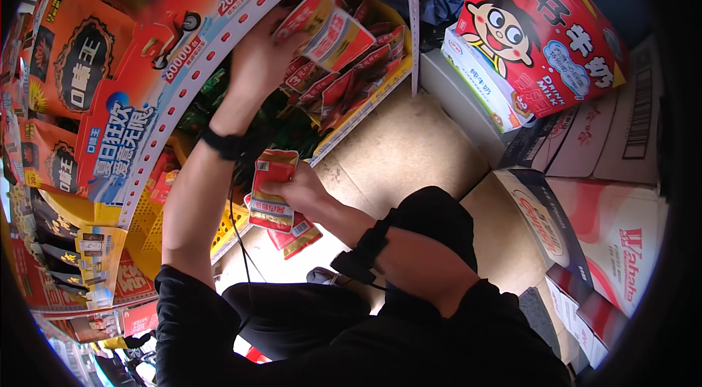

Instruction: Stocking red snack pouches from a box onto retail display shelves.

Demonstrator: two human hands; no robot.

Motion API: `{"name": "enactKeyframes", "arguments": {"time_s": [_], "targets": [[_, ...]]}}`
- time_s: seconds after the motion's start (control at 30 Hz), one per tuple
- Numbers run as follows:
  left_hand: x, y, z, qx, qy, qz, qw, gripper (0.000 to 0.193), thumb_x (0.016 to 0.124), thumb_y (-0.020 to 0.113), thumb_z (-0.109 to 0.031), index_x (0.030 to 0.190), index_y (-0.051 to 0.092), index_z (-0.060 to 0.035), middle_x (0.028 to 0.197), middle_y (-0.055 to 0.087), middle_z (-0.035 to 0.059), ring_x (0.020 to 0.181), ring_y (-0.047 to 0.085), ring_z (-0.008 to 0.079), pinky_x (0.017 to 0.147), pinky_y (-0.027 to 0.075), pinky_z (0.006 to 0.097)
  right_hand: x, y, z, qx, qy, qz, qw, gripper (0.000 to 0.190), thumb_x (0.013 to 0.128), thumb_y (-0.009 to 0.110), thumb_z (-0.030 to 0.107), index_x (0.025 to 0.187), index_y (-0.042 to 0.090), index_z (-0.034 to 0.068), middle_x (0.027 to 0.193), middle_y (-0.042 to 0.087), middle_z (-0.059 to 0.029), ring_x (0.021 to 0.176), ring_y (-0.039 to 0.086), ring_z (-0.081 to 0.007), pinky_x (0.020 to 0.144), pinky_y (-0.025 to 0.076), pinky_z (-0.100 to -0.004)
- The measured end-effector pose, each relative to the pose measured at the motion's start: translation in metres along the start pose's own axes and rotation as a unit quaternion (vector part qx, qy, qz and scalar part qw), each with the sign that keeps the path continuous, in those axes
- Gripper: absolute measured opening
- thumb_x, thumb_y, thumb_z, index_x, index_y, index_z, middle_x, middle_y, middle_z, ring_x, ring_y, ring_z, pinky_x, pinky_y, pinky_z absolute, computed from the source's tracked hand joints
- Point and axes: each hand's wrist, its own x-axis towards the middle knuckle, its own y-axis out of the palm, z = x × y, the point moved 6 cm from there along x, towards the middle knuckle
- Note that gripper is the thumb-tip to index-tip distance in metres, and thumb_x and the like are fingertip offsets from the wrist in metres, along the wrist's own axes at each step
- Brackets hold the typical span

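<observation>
My left hand (262, 60) reaches over a yellow basket and grips red-and-gold snack packets (341, 38), fanned so that two of them show. Below them, many dark red packets (351, 77) stand packed in the basket. My right hand (307, 189), nearer my body, pinches more red-and-gold packets (274, 206) with the thumb across the front one. Another packet (296, 239) sticks out beneath at an angle. Dark green packets (279, 123) lie between my two hands, partly in shadow.
A perforated white shelf upright (219, 52) and printed display board (131, 140) run along my left. Orange snack bags (77, 58) hang beyond. To the right stand a red milk carton (537, 30) and stacked Wahaha boxes (598, 233). A thin cable (235, 222) dangles by my left arm.
</observation>
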Motion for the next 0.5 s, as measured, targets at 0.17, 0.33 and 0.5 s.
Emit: {"name": "enactKeyframes", "arguments": {"time_s": [0.17,0.33,0.5], "targets": [[0.029,0.045,-0.028,0.138,0.084,-0.040,0.986,0.037,0.084,0.078,-0.013,0.116,0.066,0.0023,0.099,0.074,0.0257,0.090,0.075,0.0383,0.082,0.060,0.0423,-0.005,0.005,0.010,-0.061,0.010,0.018,0.998,0.040,0.082,0.086,0.014,0.117,0.069,0.005,0.105,0.075,-0.0082,0.095,0.074,-0.0170,0.085,0.060,-0.0339],[0.037,0.107,-0.013,0.135,0.005,0.044,0.990,0.034,0.084,0.073,-0.008,0.115,0.061,0.0002,0.101,0.071,0.0290,0.100,0.068,0.0477,0.091,0.056,0.0542,-0.009,0.002,0.013,0.008,-0.011,0.043,0.999,0.039,0.083,0.083,0.011,0.117,0.066,0.003,0.105,0.074,-0.0081,0.095,0.073,-0.0161,0.085,0.059,-0.0340],[0.043,0.155,0.007,0.174,-0.018,0.106,0.979,0.033,0.086,0.068,-0.006,0.118,0.062,0.0014,0.107,0.070,0.0315,0.105,0.068,0.0474,0.095,0.056,0.0531,-0.018,0.001,0.032,0.004,-0.015,0.029,0.999,0.038,0.082,0.081,0.009,0.117,0.068,0.005,0.105,0.075,-0.0084,0.099,0.072,-0.0189,0.089,0.055,-0.0344]]}}
